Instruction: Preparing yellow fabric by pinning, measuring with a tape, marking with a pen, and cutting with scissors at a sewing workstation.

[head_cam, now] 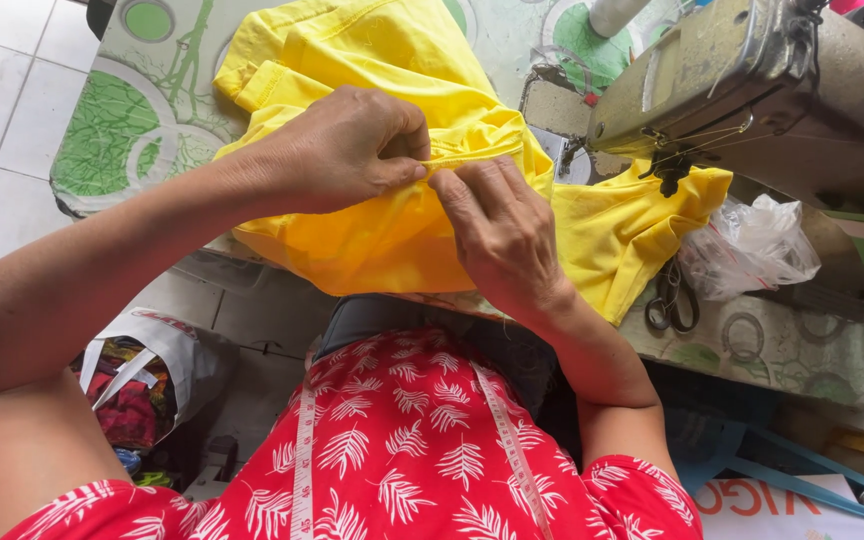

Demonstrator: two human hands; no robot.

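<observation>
Nearest the camera, a tape measure [304, 450] hangs down over the person's red leaf-patterned garment [402, 450], below both hands. Left of it and lower than the hands, a white bag of coloured fabric scraps [142, 385] sits on the floor. Above these, the left hand [347, 150] is closed, its thumb and fingers pinching a folded edge of the yellow garment [392, 230]. The right hand [497, 230] is just beside it, its fingertips pinching the same fold, so the two hands nearly touch. The yellow garment lies under and around both hands, spread over the patterned table [142, 110]. To the right of the right hand lie scissors [672, 300] and a crumpled clear plastic bag [747, 245]. Beyond the right hand stands the sewing machine [742, 70].
</observation>
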